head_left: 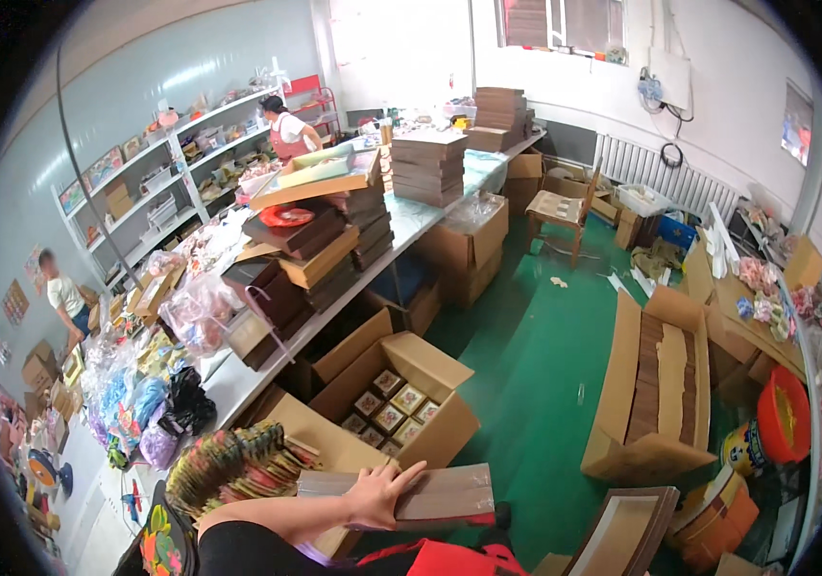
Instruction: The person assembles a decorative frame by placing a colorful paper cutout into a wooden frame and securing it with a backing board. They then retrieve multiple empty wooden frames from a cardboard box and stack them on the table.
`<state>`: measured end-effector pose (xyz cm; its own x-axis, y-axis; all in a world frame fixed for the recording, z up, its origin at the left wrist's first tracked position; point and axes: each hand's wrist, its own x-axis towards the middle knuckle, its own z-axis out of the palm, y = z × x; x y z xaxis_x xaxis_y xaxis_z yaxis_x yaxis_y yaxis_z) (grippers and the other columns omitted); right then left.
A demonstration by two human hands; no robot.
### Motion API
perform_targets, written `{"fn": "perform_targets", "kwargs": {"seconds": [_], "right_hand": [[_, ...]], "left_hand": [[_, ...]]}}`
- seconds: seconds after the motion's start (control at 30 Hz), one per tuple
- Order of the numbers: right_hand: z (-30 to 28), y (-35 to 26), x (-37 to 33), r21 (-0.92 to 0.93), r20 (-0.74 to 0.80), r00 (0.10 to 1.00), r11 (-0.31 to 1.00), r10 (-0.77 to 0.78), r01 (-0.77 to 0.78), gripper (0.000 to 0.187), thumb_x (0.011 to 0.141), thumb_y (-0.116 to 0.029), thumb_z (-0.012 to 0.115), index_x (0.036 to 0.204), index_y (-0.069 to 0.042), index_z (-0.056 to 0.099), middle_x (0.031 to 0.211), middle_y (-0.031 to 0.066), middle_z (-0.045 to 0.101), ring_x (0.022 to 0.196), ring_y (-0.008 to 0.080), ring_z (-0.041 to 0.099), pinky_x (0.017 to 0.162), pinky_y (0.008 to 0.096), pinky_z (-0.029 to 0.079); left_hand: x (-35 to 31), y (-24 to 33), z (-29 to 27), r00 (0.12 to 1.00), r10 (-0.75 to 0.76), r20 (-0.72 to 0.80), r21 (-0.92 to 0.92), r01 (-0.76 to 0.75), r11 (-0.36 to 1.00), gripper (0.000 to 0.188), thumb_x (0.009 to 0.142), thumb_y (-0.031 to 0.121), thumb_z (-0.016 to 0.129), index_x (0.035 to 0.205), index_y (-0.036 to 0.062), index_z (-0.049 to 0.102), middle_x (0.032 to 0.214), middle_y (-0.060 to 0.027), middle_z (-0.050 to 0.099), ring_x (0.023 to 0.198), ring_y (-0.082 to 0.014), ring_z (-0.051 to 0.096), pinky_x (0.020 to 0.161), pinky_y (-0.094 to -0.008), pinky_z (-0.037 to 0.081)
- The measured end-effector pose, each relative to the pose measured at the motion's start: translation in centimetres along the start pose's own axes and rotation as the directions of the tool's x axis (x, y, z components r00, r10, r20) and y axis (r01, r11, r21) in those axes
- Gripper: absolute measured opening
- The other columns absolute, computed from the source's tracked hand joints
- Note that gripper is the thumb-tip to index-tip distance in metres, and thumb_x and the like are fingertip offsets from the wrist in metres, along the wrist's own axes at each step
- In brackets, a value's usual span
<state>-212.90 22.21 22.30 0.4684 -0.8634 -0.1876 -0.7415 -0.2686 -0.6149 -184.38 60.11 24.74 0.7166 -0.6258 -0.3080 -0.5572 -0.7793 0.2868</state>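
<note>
My left hand [379, 494] reaches in from the lower left under a black sleeve [248, 547]. It lies across the top of a long, flat brown box [449, 492] with a glossy surface, its fingers spread over it. Just beyond stands an open cardboard carton [440, 432] with several small square boxes [389, 417] that have floral tops. Left of the forearm sits a bundle of green, yellow and red patterned pieces [229, 468]. Below the brown box, red cloth [449, 559] shows at the lower edge. My right hand is out of the picture.
A long worktable [334, 312] carries stacked brown boxes [427, 168] and plastic bags. On the green floor [517, 355] are a long open carton [613, 413], a wooden chair [560, 211] and a red basin [784, 415]. Two people are across the table, one by the shelves [147, 197].
</note>
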Motion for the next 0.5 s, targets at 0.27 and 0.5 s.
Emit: {"fn": "perform_targets", "kwargs": {"seconds": [0.27, 0.5], "right_hand": [[2.4, -13.3, 22.1, -0.038, 0.014, 0.985, 0.984, -0.173, 0.173, 0.066, 0.075, -0.028, 0.069, 0.128, 0.002, 0.043, 0.117, 0.0245, 0.055, 0.108, 0.0375, 0.053, 0.090, 0.0405, 0.042], [10.3, -25.2, 39.6, -0.059, 0.065, 0.946, 0.945, -0.318, 0.322, 0.068, 0.074, -0.026, 0.070, 0.128, 0.004, 0.042, 0.118, 0.0240, 0.054, 0.108, 0.0353, 0.053, 0.091, 0.0381, 0.042]], "left_hand": [[15.8, -0.2, -6.1, 0.942, -0.223, -0.251, -0.096, 0.205, 0.974, 0.104, 0.053, 0.036, 0.076, 0.141, 0.0155, 0.024, 0.112, -0.0174, 0.047, 0.105, -0.0337, 0.047, 0.089, -0.0459, 0.035], [28.2, -5.0, -9.9, 0.823, -0.537, -0.186, -0.289, 0.476, 0.831, 0.113, 0.047, 0.026, 0.075, 0.143, 0.0195, 0.016, 0.116, -0.0175, 0.044, 0.111, -0.0343, 0.043, 0.092, -0.0474, 0.034]]}}
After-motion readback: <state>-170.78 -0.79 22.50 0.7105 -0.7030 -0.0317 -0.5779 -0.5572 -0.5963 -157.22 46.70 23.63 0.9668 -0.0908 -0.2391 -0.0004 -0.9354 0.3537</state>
